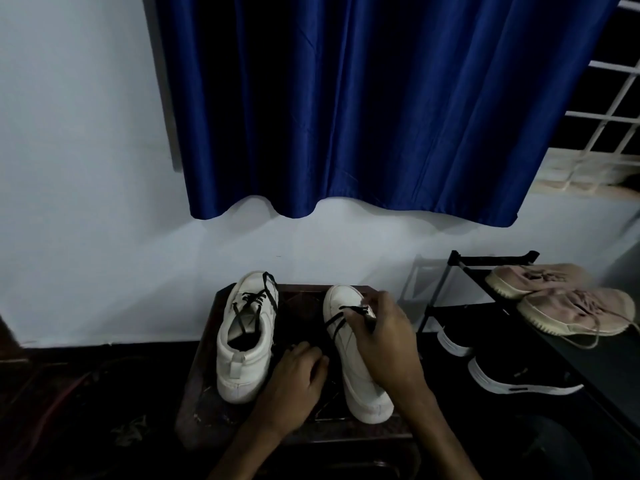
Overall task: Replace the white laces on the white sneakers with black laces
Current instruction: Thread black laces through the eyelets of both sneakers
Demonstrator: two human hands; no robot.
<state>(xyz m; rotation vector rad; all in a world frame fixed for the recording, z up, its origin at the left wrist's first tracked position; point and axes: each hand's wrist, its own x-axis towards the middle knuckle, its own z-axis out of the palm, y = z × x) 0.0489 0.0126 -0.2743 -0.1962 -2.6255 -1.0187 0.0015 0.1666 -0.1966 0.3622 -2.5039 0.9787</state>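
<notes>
Two white sneakers stand on a small dark table point(207, 386), toes pointing away from me. The left sneaker point(244, 341) has a black lace point(254, 299) threaded loosely through its eyelets. The right sneaker point(356, 368) has a black lace point(341, 318) across its front eyelets. My right hand point(384, 337) lies over that sneaker's top, with its fingers pinched on the black lace. My left hand point(298, 379) rests between the two sneakers with curled fingers, and a lace end runs toward it; whether it grips the lace I cannot tell.
A black shoe rack point(485, 268) stands at the right, with two beige sneakers point(568, 299) on top and two black sneakers point(519, 372) below. A blue curtain point(363, 116) hangs on the wall behind. The floor at the left is dark.
</notes>
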